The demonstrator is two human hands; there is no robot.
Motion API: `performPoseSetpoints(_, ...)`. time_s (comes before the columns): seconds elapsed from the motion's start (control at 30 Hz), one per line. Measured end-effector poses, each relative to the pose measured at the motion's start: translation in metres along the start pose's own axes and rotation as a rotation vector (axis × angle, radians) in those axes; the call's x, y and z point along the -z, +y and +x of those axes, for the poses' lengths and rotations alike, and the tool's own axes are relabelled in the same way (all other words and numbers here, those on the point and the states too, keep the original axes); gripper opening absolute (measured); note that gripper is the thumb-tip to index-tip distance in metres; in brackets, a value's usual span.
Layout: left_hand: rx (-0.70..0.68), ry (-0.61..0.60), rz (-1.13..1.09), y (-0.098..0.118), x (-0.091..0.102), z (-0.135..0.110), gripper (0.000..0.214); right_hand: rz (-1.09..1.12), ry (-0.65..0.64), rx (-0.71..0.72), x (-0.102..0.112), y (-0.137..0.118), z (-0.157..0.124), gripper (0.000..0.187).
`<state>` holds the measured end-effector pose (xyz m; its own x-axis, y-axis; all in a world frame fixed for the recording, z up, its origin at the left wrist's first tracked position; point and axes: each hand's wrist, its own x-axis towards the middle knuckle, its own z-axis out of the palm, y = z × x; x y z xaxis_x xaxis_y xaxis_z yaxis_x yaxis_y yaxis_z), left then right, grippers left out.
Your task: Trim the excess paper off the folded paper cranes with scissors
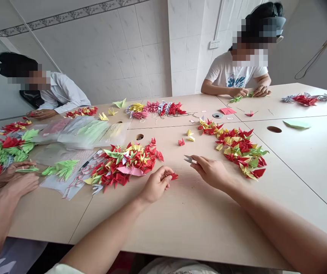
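My left hand [155, 185] pinches a small red paper crane [174, 176] between its fingertips, just above the table. My right hand [210, 172] grips a small silver-grey folded paper piece [189, 159] by its fingertips; its exact form is hard to tell. Between my hands and slightly farther off lie two heaps of red, yellow and green paper cranes. One heap [126, 165] is to my left, and the other [236, 150] is to my right. Two loose yellow cranes [190, 135] and a red crane [181, 142] rest beyond my hands on the pale wood table [186, 228].
A co-worker's hands [18, 179] at the left handle green paper near plastic bags [78, 132] and a pen [86, 164]. Another person's hands [246, 91] work across the table. Strung cranes [154, 108] lie at the back. The table has round cable holes [274, 129].
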<state>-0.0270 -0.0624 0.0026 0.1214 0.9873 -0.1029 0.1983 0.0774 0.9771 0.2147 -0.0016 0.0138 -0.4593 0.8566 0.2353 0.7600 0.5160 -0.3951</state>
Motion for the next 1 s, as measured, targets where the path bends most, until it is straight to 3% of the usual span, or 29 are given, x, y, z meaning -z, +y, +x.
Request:
performPoseSetpoints(0.13,0.003,0.008,0.049,-0.004,0.008,0.003,0.024,0.049,-0.043,-0.077,-0.013,0.010,0.007,0.031)
performPoseSetpoints(0.73,-0.027,0.043,0.163,-0.006,0.006,0.003,0.028,0.136,-0.133,-0.091,-0.015,0.013,0.009,0.033)
performPoseSetpoints(1.0,-0.052,0.081,0.103,-0.009,0.007,-0.001,0.026,0.194,-0.146,-0.116,-0.017,0.018,0.008,0.034)
